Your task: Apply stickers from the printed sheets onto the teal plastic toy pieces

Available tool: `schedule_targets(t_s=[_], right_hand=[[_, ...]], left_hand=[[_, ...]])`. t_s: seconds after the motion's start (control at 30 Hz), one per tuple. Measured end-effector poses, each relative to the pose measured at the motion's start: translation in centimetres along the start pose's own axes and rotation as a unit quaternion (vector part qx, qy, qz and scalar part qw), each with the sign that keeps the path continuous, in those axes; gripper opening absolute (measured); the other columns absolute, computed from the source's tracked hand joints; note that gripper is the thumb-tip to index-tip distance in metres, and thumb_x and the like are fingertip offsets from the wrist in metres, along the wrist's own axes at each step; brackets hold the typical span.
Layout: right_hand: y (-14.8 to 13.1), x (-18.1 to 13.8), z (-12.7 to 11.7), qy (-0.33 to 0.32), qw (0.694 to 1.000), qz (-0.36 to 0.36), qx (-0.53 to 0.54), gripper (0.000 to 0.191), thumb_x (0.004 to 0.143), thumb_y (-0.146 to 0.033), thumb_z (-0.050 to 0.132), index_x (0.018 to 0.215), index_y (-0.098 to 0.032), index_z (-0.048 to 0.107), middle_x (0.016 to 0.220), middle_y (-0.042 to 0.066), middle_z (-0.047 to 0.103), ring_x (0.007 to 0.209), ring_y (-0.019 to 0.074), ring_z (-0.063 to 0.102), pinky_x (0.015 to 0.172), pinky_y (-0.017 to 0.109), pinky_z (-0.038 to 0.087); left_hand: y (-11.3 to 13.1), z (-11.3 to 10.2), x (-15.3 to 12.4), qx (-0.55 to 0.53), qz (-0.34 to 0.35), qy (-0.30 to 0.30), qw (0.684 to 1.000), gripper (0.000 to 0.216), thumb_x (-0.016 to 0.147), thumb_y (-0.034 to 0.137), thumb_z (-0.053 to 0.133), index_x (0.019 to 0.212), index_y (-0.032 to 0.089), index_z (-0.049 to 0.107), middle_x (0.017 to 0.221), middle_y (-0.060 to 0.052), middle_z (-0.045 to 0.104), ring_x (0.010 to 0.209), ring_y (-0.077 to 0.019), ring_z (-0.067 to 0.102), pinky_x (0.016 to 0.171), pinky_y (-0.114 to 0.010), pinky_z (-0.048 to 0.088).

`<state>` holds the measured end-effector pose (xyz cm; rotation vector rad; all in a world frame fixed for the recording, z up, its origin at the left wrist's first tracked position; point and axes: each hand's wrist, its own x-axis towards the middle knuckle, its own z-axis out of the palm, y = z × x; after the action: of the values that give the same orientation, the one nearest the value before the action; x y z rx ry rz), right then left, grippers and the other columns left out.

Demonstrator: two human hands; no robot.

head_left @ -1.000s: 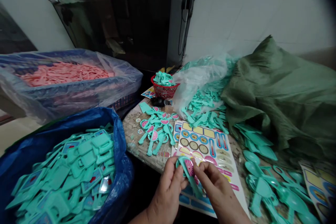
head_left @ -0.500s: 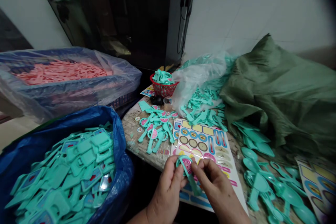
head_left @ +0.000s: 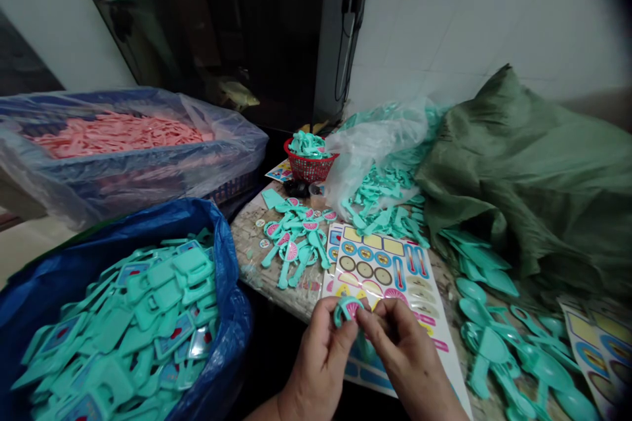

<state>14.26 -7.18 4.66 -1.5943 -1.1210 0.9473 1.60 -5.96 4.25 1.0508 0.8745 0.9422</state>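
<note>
Low in the middle of the view, my left hand (head_left: 318,358) and my right hand (head_left: 397,348) both pinch one small teal toy piece (head_left: 347,306) with a round head and a pink sticker on it. Its handle hangs down between my palms. The piece is held just above a sticker sheet (head_left: 390,276) lying on the table. A heap of like teal pieces with pink stickers (head_left: 293,237) lies beyond my hands to the left.
A blue bag of teal flat parts (head_left: 148,316) stands at the left, behind it a crate of pink parts (head_left: 118,135). A red basket (head_left: 309,170), a clear bag of teal parts (head_left: 380,164), a green sack (head_left: 533,177) and loose teal spoons (head_left: 494,335) fill the table.
Both hands have closed in more tightly round the teal piece, and my fingers now cover most of its head and sticker. The piece sits a little more upright.
</note>
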Motion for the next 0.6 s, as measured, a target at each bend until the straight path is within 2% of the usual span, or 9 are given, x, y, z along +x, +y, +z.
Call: schedule_targets(t_s=[0.1,0.23,0.3,0.37,0.47,0.53,0.6], right_hand=[[0.7,0.2,-0.5,0.004,0.993,-0.021,-0.119,0.036,0.072,-0.056,0.058,0.075,-0.022,0.045,0.062,-0.004,0.046,0.058,0.014,0.044,0.054,0.025,0.036],[1.3,0.7,-1.5,0.03,0.967,-0.018,-0.252,0.043,0.064,-0.063,0.06,0.071,-0.023,0.045,0.059,-0.004,0.046,0.055,0.0156,0.043,0.051,0.027,0.034],[1.6,1.2,-2.3,0.038,0.963,-0.013,-0.268,0.042,0.065,-0.063,0.058,0.071,-0.023,0.045,0.058,-0.004,0.045,0.055,0.0155,0.044,0.051,0.026,0.034],[1.8,1.9,-3.3,0.046,0.963,-0.022,-0.264,0.038,0.074,-0.06,0.049,0.068,-0.023,0.045,0.056,-0.005,0.043,0.053,0.0147,0.044,0.049,0.025,0.034],[2.0,4.0,-4.9,0.045,0.961,-0.046,-0.268,0.039,0.082,-0.056,0.037,0.06,-0.024,0.04,0.052,-0.005,0.039,0.05,0.0136,0.042,0.047,0.025,0.032],[1.9,6.2,-5.6,0.035,0.957,-0.059,-0.281,0.038,0.082,-0.054,0.036,0.06,-0.024,0.04,0.054,-0.003,0.043,0.052,0.0147,0.045,0.049,0.026,0.034],[1.6,8.9,-5.8,0.017,0.954,-0.067,-0.293,0.032,0.081,-0.049,0.037,0.066,-0.023,0.047,0.064,0.0,0.054,0.064,0.017,0.053,0.057,0.026,0.039]], left_hand=[[-0.1,-0.1,0.0,0.084,0.025,0.011,0.996,0.028,0.085,0.043,0.049,0.099,0.02,0.052,0.094,-0.005,0.066,0.085,-0.0154,0.06,0.08,-0.025,0.046],[-0.1,-0.3,0.1,0.121,0.004,0.017,0.992,0.027,0.083,0.044,0.049,0.092,0.019,0.055,0.085,-0.004,0.067,0.079,-0.0165,0.061,0.074,-0.024,0.047],[0.2,-0.6,0.4,0.133,-0.006,0.022,0.991,0.029,0.083,0.045,0.049,0.093,0.019,0.056,0.084,-0.004,0.067,0.077,-0.017,0.061,0.072,-0.025,0.047],[0.8,-1.2,1.1,0.14,-0.005,0.046,0.989,0.03,0.083,0.046,0.048,0.094,0.019,0.056,0.084,-0.004,0.066,0.076,-0.017,0.06,0.071,-0.025,0.047],[2.1,-2.5,3.1,0.178,0.019,0.087,0.98,0.029,0.083,0.045,0.046,0.094,0.02,0.055,0.082,-0.001,0.064,0.078,-0.0163,0.059,0.072,-0.025,0.046],[2.8,-3.6,5.0,0.262,0.044,0.11,0.958,0.027,0.084,0.043,0.043,0.091,0.02,0.055,0.08,0.0,0.062,0.078,-0.0162,0.058,0.073,-0.026,0.046],[3.2,-4.6,7.1,0.35,0.072,0.131,0.925,0.026,0.084,0.042,0.041,0.09,0.02,0.056,0.079,0.0,0.062,0.077,-0.0167,0.059,0.073,-0.028,0.047]])
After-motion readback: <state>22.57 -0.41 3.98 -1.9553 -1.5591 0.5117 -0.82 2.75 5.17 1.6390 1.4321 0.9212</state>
